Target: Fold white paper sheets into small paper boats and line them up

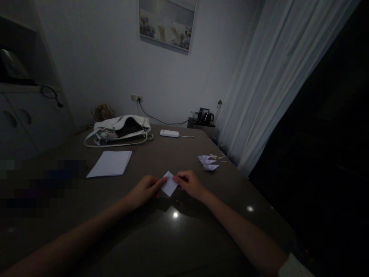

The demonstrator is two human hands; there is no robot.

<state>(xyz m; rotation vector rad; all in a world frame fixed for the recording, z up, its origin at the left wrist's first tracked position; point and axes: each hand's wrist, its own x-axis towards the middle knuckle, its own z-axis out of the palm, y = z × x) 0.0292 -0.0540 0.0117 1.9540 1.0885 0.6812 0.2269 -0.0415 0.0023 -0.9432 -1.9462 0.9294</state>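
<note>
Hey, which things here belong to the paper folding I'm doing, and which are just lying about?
Belongs, it seems:
white paper in your left hand and right hand
paper stack
folded paper shapes

Just lying about, apparently:
white bag
white device with short cable

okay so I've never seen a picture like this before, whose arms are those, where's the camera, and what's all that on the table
There's no machine here: those are a person's own bare arms. The single picture comes from a camera worn on that person's head, looking forward and down, so the arms reach in from the bottom.

The left hand and right hand hold a small piece of folded paper between them, one at each side, above the dark table.

Beyond the left hand lies a stack of white paper, with a white bag behind it. Farther back, near the middle, is a white gadget with a short cord; I can't tell what it is. Toward the right sit small folded paper shapes, rather like boats.
</note>
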